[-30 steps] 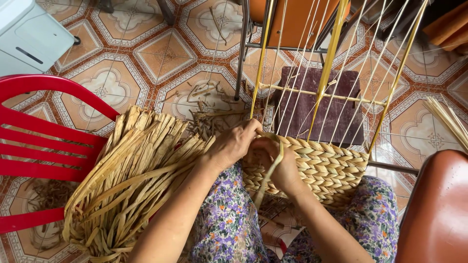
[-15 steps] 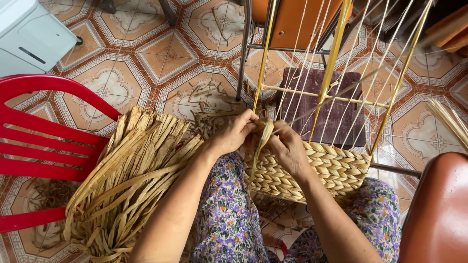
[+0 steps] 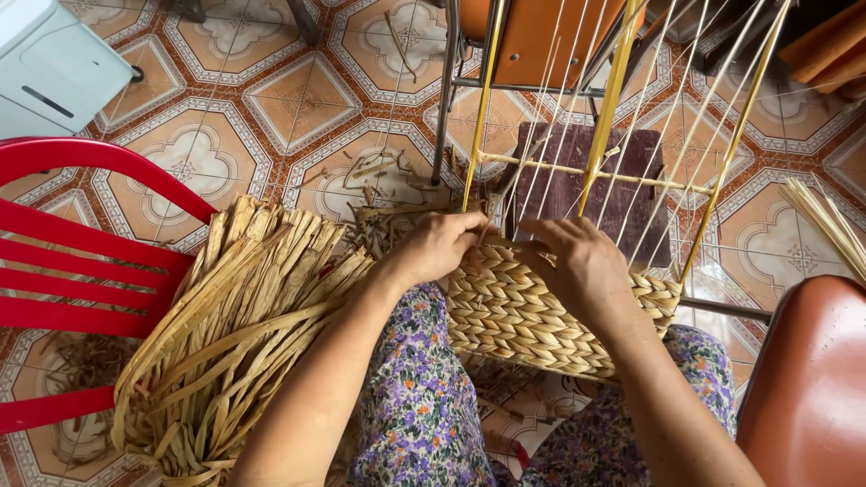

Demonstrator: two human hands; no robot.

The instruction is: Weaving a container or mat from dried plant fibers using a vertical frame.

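A half-woven straw basket (image 3: 532,316) rests on my lap, its braided wall built on a frame of yellow rods (image 3: 613,86) and thin upright strings. My left hand (image 3: 442,248) sits at the top left edge of the weave, fingers curled around a straw strand by a yellow rod. My right hand (image 3: 582,266) lies palm down on the top edge just right of it, fingers pressing among the strings. The two hands almost touch. What the fingertips pinch is hidden.
A thick bundle of dried straw strips (image 3: 239,334) lies at my left knee, against a red plastic chair (image 3: 81,271). A brown seat (image 3: 812,388) is at the right. A metal-legged orange chair (image 3: 532,45) stands behind the frame. A white box (image 3: 50,63) sits top left on the tiled floor.
A long straw strand that hung down over the basket between my hands has been drawn up into the weave. Both hands moved up to the top edge and my right hand flattened onto it.
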